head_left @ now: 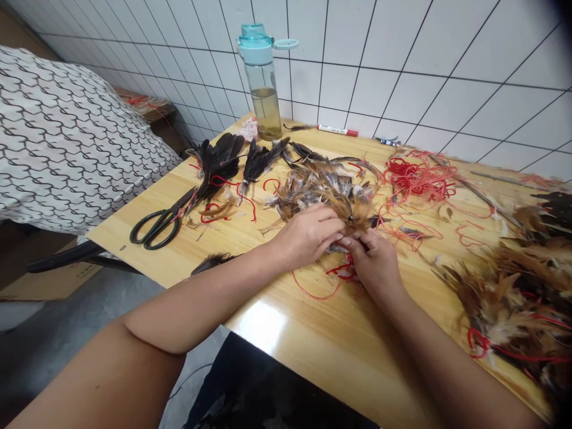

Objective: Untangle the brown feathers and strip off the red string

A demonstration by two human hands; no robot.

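Over the middle of the wooden table, my left hand [310, 235] and my right hand [378, 259] meet with fingers pinched together. Between them is a small bundle of brown feathers [355, 211], its lower end hidden by my fingers. Red string [343, 271] hangs just under my right hand and loops across the tabletop. Right behind the hands lies a loose pile of brown and grey feathers [313, 182].
Black scissors [156, 229] lie left beside black feather bunches [221, 158]. A water bottle [263, 83] and a red-capped marker [337, 130] stand near the tiled wall. Tangled red string [417, 179] lies back right. Tied brown feather bunches [504, 298] fill the right edge. Patterned cloth [75, 143] is at left.
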